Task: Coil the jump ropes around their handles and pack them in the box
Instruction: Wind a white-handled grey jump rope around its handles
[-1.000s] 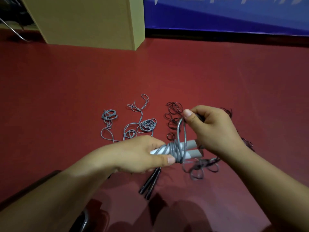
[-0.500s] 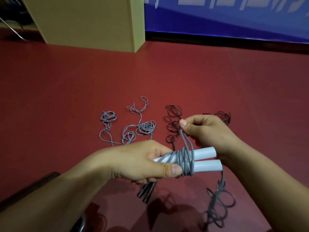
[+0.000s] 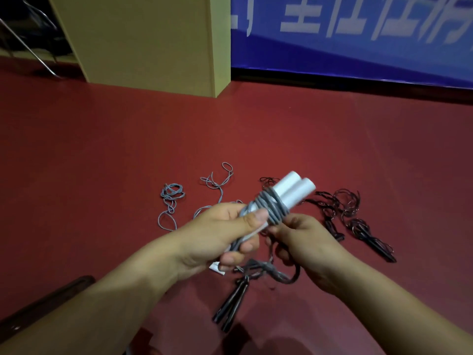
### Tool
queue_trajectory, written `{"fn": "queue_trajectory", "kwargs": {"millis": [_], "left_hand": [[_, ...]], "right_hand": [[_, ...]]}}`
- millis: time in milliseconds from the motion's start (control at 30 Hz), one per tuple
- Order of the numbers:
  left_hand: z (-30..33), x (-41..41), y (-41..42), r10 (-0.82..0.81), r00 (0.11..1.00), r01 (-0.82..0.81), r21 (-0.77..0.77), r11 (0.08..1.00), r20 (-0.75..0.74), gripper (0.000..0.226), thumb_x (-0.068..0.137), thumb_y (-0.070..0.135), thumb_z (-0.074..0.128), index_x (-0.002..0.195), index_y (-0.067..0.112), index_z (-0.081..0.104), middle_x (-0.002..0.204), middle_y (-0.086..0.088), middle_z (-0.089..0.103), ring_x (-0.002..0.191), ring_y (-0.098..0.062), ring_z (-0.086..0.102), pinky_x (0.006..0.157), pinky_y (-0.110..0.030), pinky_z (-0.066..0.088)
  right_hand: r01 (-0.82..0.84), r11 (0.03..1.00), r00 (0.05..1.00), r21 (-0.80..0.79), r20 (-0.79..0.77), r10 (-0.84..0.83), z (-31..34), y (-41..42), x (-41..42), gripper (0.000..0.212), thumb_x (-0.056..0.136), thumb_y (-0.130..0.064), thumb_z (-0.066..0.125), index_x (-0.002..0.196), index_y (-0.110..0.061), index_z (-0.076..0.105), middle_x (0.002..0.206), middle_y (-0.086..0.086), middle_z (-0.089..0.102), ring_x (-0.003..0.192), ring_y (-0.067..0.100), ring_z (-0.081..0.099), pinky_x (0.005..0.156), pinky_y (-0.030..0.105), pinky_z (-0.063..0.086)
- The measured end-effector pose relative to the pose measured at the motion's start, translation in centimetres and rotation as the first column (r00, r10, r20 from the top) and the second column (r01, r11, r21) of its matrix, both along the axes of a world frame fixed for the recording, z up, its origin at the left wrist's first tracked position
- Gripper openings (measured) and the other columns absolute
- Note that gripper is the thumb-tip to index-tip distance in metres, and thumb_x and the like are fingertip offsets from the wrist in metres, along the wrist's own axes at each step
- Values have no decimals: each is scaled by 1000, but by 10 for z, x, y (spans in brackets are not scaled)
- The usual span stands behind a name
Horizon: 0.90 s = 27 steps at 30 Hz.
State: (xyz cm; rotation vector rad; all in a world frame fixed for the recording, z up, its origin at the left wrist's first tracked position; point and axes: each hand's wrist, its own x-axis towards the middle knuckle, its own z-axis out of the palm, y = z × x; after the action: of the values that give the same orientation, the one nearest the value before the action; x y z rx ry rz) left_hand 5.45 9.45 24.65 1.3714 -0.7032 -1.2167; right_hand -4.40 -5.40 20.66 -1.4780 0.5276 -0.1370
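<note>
Half a second ago the two white plastic handles [image 3: 294, 190] lay sideways and pointed right; now they tip up and away, side by side, with their round ends toward the far floor. Back then the right hand [image 3: 304, 242] was up above the handles, and now it sits down below them.

The left hand [image 3: 225, 234] grips the near ends of the handles, fingers curled around them and thumb pressed on top, right next to the grey rope wraps [image 3: 272, 208] wound around the middle of the pair. The right hand's fingers curl around the loose grey rope [image 3: 279, 275] just under the wraps (the exact pinch is blurry). That loose part hangs down in a loop between the two wrists.

On the red floor [image 3: 102, 162] beyond the hands lie a tangled grey rope [image 3: 171, 198] on the left and a tangled black rope with thin black handles [image 3: 368, 234] on the right. Another pair of thin black handles [image 3: 230, 308] lies under the hands, close to the person.

The tall tan cardboard box [image 3: 143, 39] stands far back on the left, well apart from the ropes. A blue banner with white letters [image 3: 358, 34] runs along the back.
</note>
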Motion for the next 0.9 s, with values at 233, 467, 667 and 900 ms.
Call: {"fn": "queue_trajectory", "kwargs": {"millis": [233,467,667,900], "left_hand": [[0,10,-7,304,953,-304,76,950,8,56,79,64,48,93,14,67,54,3,39,34,-6,23,39,-13,18],[7,20,-5,280,916,-280,45,959,-288,49,92,37,28,100,5,64,59,-1,38,36,-9,23,38,-16,18],[2,16,-11,334,907,-342,17,940,-257,37,104,26,36,121,-2,53,65,-2,49,44,-11,36,41,-21,29],[-13,21,-12,467,868,-483,64,873,171,26,102,25,46,87,6,56,68,-13,51,44,-14,41,40,-21,33]], "right_hand": [[9,1000,997,-17,-77,-10,-1,3,3,38,100,-39,48,80,-8,60,57,5,49,47,15,40,52,28,32],[0,1000,991,5,-137,1,4,3,0,34,99,-38,51,95,-5,59,55,-3,48,45,11,34,46,24,27],[-12,997,991,-80,-133,1,8,5,-2,30,99,-26,54,96,5,56,55,1,45,45,15,37,44,25,31],[-176,956,983,-235,-101,156,11,7,-6,17,95,-23,62,91,-8,66,61,-7,49,52,6,38,50,20,33]]}}
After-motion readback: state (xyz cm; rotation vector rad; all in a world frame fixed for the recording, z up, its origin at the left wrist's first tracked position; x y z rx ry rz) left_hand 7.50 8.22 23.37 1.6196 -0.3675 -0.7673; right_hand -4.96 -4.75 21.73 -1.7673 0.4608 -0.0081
